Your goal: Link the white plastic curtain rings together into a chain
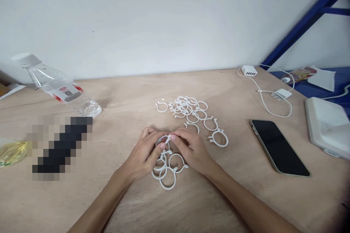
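Observation:
Between my fingers is a white plastic curtain ring (168, 146) with small knobbed ends. My left hand (143, 154) is closed on its left side, thumb and fingers pinching it. My right hand (194, 150) pinches the ring near its upper end, and the fingertips of both hands almost meet there. Just below, several more white curtain rings (167, 188) lie overlapping on the table. Beyond my hands sits a tangled pile of similar rings (186, 108), with a few loose ones trailing to the right and a single ring (162, 111) apart at its left.
A clear plastic bottle (67, 91) leans at the left, near a blurred-out dark patch (62, 145) and a yellowish transparent item (13, 153). On the right are a phone (279, 147), a white charger (249, 70) with cable, and a white device (326, 123). A wall backs the wooden table (123, 91).

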Available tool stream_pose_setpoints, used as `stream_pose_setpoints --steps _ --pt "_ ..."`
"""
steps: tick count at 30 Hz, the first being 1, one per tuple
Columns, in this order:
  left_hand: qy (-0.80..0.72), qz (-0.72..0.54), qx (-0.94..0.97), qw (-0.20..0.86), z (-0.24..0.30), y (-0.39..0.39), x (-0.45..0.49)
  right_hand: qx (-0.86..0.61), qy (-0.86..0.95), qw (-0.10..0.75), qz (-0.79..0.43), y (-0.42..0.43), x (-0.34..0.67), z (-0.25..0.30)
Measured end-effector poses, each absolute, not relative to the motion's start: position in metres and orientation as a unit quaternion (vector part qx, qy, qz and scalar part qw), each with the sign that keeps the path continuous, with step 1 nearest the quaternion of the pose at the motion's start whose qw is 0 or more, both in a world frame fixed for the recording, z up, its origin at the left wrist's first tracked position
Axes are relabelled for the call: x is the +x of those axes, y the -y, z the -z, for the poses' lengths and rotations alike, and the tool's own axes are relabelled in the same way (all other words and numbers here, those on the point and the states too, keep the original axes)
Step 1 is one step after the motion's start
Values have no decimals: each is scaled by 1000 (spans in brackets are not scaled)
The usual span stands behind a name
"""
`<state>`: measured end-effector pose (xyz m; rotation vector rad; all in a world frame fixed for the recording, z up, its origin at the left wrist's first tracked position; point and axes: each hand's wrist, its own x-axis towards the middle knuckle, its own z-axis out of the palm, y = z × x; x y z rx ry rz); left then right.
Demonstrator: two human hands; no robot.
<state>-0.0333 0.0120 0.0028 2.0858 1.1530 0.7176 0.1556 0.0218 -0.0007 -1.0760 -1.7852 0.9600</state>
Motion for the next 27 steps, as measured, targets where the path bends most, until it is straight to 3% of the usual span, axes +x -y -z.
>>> stream_pose_setpoints --steps 17,24,27 --pt "-437 -290 794 308 -5 -12 -32 -429 725 406 -354 -20 157 3" --pt "-464 -322 773 289 -2 -12 -35 -489 498 587 -411 -22 159 8" --pt "-469 -332 770 277 -1 -13 -35 -511 481 599 -386 -23 158 10"
